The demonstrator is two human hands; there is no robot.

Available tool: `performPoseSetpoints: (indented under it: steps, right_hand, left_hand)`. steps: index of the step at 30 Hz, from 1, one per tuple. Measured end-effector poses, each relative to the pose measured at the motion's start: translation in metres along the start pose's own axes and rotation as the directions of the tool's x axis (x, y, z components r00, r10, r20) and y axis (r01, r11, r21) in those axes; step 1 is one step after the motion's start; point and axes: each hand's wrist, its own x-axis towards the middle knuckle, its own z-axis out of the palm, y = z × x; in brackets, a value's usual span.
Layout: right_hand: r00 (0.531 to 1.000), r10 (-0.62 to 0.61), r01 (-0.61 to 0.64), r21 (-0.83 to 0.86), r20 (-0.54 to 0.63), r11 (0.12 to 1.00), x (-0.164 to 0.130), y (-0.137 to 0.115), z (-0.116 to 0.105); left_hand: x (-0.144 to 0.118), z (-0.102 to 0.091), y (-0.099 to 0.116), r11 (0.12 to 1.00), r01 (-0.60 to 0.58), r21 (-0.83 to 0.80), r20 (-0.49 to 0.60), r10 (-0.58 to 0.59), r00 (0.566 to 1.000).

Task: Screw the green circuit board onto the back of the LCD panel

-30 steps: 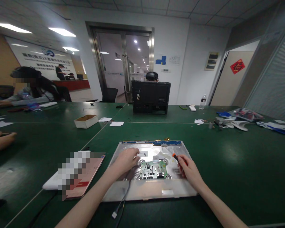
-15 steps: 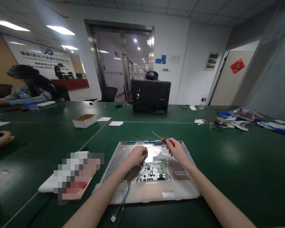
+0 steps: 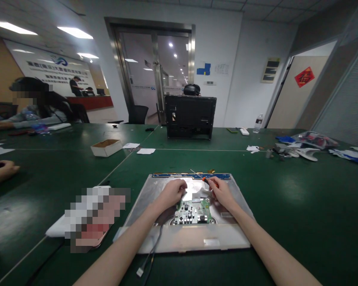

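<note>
A flat metal-backed display panel [image 3: 155,202] lies on the green table in front of me. A green circuit board [image 3: 193,211] sits on its lower middle, and a narrow blue board strip [image 3: 173,176] runs along its far edge. My right hand [image 3: 222,191] is closed round a screwdriver [image 3: 205,180] with an orange and black handle; its thin shaft points up and left over the strip. My left hand [image 3: 174,194] is at the circuit board's upper left corner, fingers curled in; whatever they grip is hidden. A cable [image 3: 155,250] with a white plug hangs off the panel's near edge.
Left of the panel lie a white object [image 3: 58,224] and a pink phone-like thing [image 3: 113,210], both partly blurred out. A small open box [image 3: 106,147] stands farther back. A black monitor housing [image 3: 191,117] stands opposite. A co-worker's hand [image 3: 2,171] rests at far left.
My right hand has drawn the screwdriver slightly down toward the circuit board, uncovering a gold-coloured piece at the panel's far edge. My left hand stays near the board's corner. The view has shifted a little.
</note>
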Motion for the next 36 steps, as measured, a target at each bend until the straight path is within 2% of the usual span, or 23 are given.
performPoseSetpoints:
  steps: [10,21,29,36]
  right_hand:
    - [1.000,-0.012,0.012,-0.001,-0.016,1.000,0.002,0.006,0.001]
    - [1.000,-0.014,0.014,-0.008,-0.024,1.000,0.001,0.005,0.002]
    - [0.999,-0.001,0.002,0.022,-0.040,1.000,0.001,0.006,0.001]
    - [0.995,0.005,0.002,0.070,-0.102,0.998,0.003,0.003,-0.009]
  left_hand:
    - [0.003,0.002,-0.001,0.993,-0.004,-0.119,-0.040,0.000,0.999]
    - [0.003,0.003,-0.005,0.995,0.009,-0.099,-0.066,-0.016,0.998]
    - [0.002,0.002,-0.005,0.995,-0.034,-0.097,-0.095,0.025,0.995]
    - [0.000,-0.005,0.008,0.986,-0.101,-0.131,-0.128,0.084,0.988]
